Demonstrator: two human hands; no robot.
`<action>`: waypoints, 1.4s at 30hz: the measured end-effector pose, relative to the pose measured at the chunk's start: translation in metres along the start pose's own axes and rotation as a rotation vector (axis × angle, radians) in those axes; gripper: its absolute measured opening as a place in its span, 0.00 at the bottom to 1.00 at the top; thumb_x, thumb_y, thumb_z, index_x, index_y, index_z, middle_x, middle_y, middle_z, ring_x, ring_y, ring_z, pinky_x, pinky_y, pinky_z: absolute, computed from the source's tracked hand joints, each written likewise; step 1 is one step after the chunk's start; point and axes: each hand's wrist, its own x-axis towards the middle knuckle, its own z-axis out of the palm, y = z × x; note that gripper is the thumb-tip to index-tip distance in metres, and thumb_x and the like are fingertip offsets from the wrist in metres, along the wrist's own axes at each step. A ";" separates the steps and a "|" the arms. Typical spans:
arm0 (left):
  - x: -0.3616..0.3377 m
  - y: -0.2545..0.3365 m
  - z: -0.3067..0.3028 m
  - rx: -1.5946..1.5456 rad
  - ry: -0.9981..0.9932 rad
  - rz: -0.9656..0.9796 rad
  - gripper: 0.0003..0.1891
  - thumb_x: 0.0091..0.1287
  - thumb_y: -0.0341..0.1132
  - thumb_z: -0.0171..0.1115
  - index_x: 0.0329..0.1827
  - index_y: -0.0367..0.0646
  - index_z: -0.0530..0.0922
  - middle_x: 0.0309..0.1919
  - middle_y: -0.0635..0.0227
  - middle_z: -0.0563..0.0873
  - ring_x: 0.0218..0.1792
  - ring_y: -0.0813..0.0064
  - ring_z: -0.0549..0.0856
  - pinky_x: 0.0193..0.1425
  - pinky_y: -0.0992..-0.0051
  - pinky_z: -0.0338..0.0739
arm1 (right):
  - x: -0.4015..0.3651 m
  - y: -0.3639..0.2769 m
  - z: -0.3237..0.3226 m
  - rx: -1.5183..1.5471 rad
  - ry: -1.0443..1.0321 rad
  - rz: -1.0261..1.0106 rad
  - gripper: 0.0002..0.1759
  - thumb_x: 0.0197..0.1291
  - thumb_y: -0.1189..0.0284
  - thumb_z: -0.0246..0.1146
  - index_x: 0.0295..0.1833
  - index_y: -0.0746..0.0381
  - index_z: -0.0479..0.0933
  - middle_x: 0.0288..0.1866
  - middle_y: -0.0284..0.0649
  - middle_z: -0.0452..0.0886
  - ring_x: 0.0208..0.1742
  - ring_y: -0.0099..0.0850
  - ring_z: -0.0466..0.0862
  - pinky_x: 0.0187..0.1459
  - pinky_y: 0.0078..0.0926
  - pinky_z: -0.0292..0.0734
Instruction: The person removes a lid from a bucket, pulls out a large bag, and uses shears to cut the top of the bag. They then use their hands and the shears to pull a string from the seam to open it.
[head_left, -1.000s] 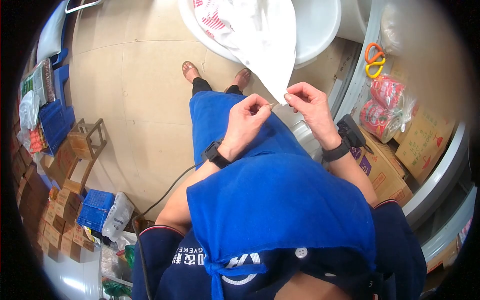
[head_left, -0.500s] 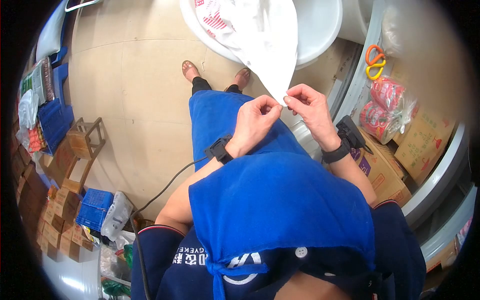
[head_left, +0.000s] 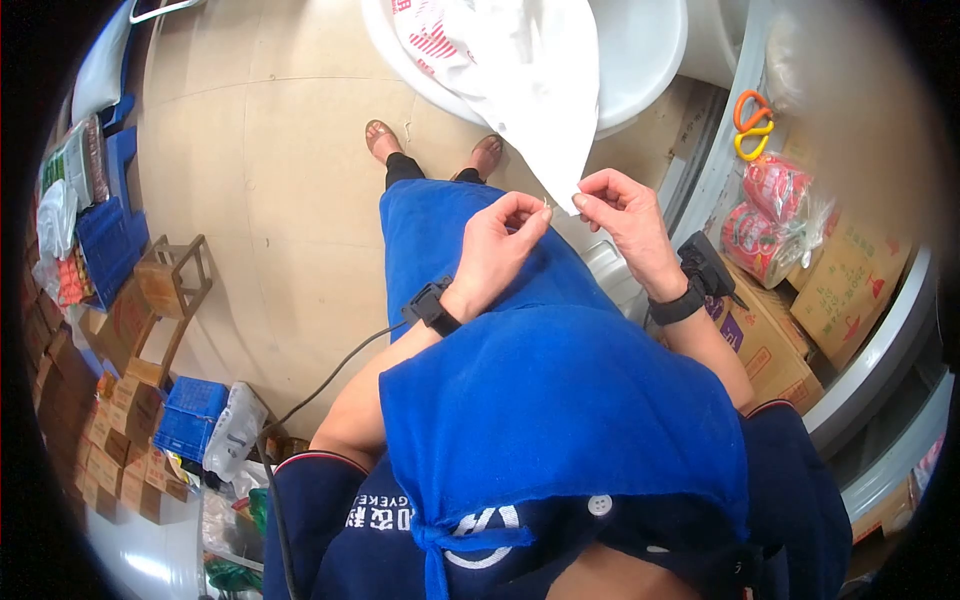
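A white sack (head_left: 540, 90) with red print hangs down from a white round tub (head_left: 640, 70), its lower end narrowing to a pointed corner. At that corner, the thumb and forefinger of my right hand (head_left: 622, 215) are pinched on the sack. My left hand (head_left: 495, 245) is a short way to the left, apart from the sack, its thumb and forefinger pressed together. A thin pale strand (head_left: 547, 203) shows at those fingertips. Both hands are above the blue apron (head_left: 440, 230), and each wrist wears a black strapped device.
Orange-and-yellow-handled scissors (head_left: 752, 125) and red-printed packages (head_left: 765, 220) lie at the right beside cardboard boxes (head_left: 845, 285). Left are a wooden stool (head_left: 175, 280), blue crates (head_left: 190, 415) and stacked cartons (head_left: 130, 410). A cable (head_left: 330, 375) runs from my left wrist.
My left hand has drawn away from the sack's corner, a little left and down, widening the space between the hands. My right hand keeps its pinch and has shifted slightly right.
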 end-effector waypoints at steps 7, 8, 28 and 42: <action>0.003 0.001 0.008 0.032 0.038 0.079 0.08 0.63 0.33 0.62 0.37 0.36 0.80 0.23 0.72 0.82 0.25 0.87 0.77 0.30 0.83 0.72 | 0.001 0.002 0.001 0.103 -0.064 -0.003 0.05 0.60 0.74 0.61 0.40 0.63 0.75 0.31 0.30 0.77 0.34 0.16 0.75 0.34 0.14 0.69; 0.003 0.003 0.009 0.035 0.022 0.060 0.08 0.63 0.33 0.62 0.38 0.36 0.80 0.25 0.72 0.82 0.27 0.87 0.77 0.32 0.84 0.72 | 0.004 0.002 -0.002 0.143 -0.094 0.016 0.05 0.61 0.74 0.61 0.41 0.63 0.75 0.32 0.30 0.78 0.34 0.17 0.75 0.35 0.15 0.69; 0.013 0.007 0.002 -0.209 -0.084 -0.111 0.09 0.65 0.34 0.61 0.39 0.36 0.80 0.30 0.68 0.84 0.30 0.83 0.79 0.38 0.82 0.74 | 0.001 0.005 0.003 -0.007 -0.017 -0.085 0.05 0.61 0.77 0.59 0.41 0.67 0.76 0.32 0.31 0.79 0.33 0.15 0.75 0.35 0.14 0.71; 0.009 0.013 0.005 -0.123 0.023 -0.150 0.06 0.62 0.32 0.59 0.33 0.37 0.77 0.25 0.72 0.79 0.28 0.83 0.76 0.35 0.81 0.72 | -0.005 0.000 0.016 -0.268 0.080 -0.212 0.04 0.58 0.77 0.61 0.39 0.66 0.77 0.31 0.31 0.80 0.31 0.15 0.75 0.32 0.15 0.70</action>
